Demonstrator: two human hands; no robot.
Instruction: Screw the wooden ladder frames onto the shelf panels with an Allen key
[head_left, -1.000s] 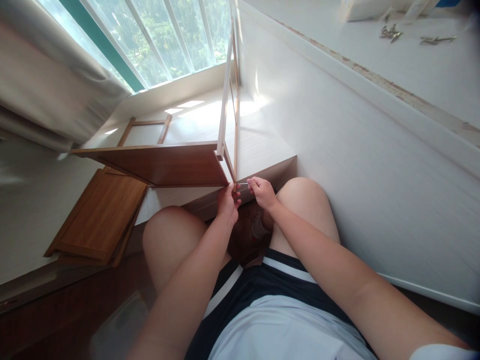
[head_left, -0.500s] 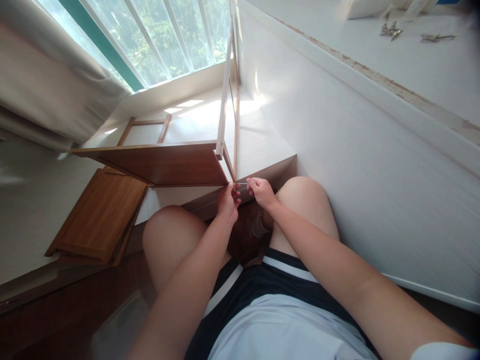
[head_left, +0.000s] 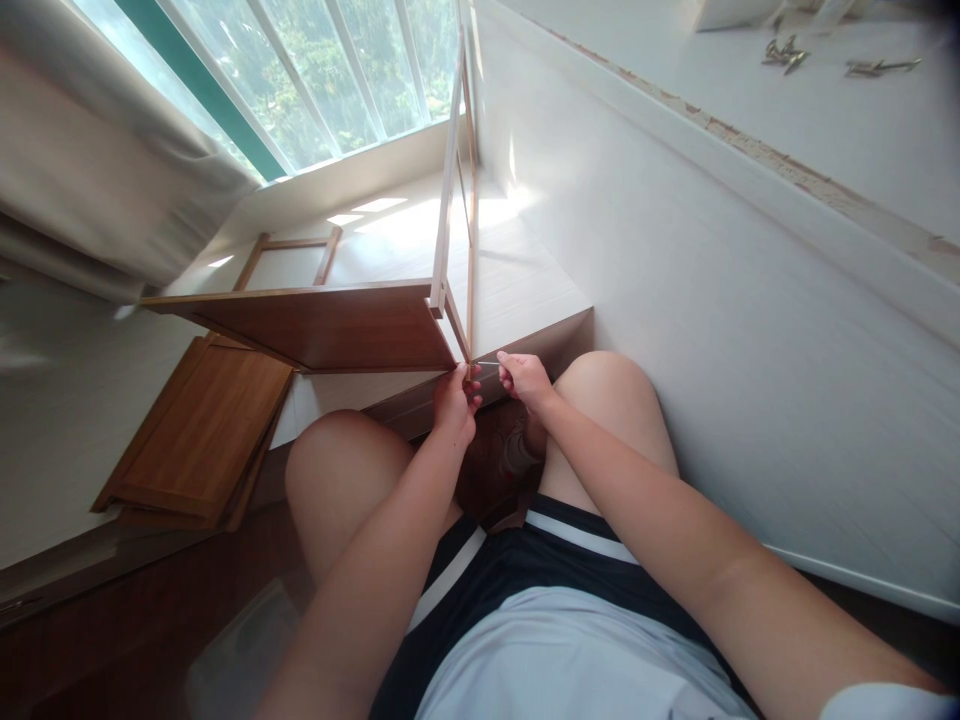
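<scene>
My left hand (head_left: 454,402) is closed around the lower near corner of an upright wooden frame (head_left: 472,215), where it meets a brown wooden panel (head_left: 337,328). Opposite it, my right hand (head_left: 527,382) pinches a thin silvery hex key (head_left: 489,363). The key's shaft runs level from the right fingers to the frame's corner by the left fingertips; its tip and the part in my fist are hidden. The panel stands on edge on a pale ledge and joins the frame at an angle.
Stacked wooden panels (head_left: 199,430) lie at the left, and a small wooden frame (head_left: 292,245) lies behind the standing panel. Several metal bolts (head_left: 786,54) rest on the white surface at upper right. A white wall (head_left: 675,300) rises close on my right; a curtain (head_left: 97,150) hangs at left.
My right hand has shifted slightly to the right and a little up, and more of the hex key's shaft shows. The left hand and the wooden parts stay put.
</scene>
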